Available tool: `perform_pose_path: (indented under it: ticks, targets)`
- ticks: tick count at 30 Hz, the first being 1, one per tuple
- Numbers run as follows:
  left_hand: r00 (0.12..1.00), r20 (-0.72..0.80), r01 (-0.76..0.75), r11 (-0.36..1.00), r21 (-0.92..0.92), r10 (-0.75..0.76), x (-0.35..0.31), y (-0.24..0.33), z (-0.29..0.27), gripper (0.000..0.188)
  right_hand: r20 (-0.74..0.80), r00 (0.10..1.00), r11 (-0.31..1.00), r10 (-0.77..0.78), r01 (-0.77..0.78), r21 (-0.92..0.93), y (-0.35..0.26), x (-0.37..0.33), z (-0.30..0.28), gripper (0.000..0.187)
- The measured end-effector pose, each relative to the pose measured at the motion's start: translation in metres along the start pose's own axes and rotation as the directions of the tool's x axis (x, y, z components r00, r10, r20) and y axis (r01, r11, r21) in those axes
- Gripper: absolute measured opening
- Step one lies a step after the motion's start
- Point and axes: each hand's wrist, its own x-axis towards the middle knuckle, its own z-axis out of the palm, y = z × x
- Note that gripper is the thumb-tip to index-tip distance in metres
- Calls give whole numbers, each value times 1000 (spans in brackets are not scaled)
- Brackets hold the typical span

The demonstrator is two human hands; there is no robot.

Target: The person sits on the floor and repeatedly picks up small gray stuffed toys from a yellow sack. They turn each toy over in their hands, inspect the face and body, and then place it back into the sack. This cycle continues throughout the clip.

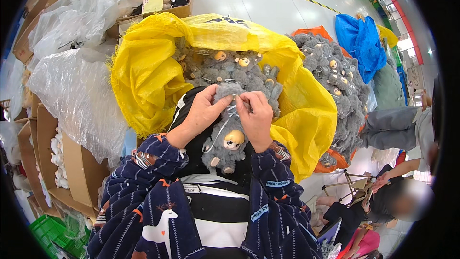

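A grey plush doll (218, 147) with a blond-fringed face lies on my lap, its feet toward me. White cord (231, 113) runs crosswise over the grey fur above the face, and a loose end hangs at the doll's left side. My left hand (205, 111) is closed on the fur at the doll's far end, thumb near the cord. From the other side my right hand (256, 116) pinches at the same spot, its fingertips almost meeting the left thumb. Whatever small piece sits between the fingertips is too small to make out.
Beyond my lap a yellow woven sack (306, 110) stands open, holding several similar grey dolls (225, 69). More dolls fill an orange sack (330, 160) at the right, near a blue bag (359, 43). Cardboard boxes (79, 172) and plastic sheeting (76, 96) stand left. People sit at the right.
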Motion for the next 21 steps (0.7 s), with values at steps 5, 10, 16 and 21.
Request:
perform_pose_path:
  ticks: [5,10,16,21]
  targets:
    - [1000,-17,-11,1000,1,11,0,3,0,19,42,923,829,383,-364,425,2,-6,-2,7]
    - [1000,-29,-7,1000,-15,7,1,0,-2,18,81,989,985,127,-135,108,-7,-17,-18,17]
    - [999,-38,-5,1000,-15,5,0,0,0,18,97,989,986,108,-94,-136,-5,-33,-3,23]
    - [999,-48,2,1000,-1,-3,1,0,1,18,40,991,987,130,-126,-97,2,-29,1,21]
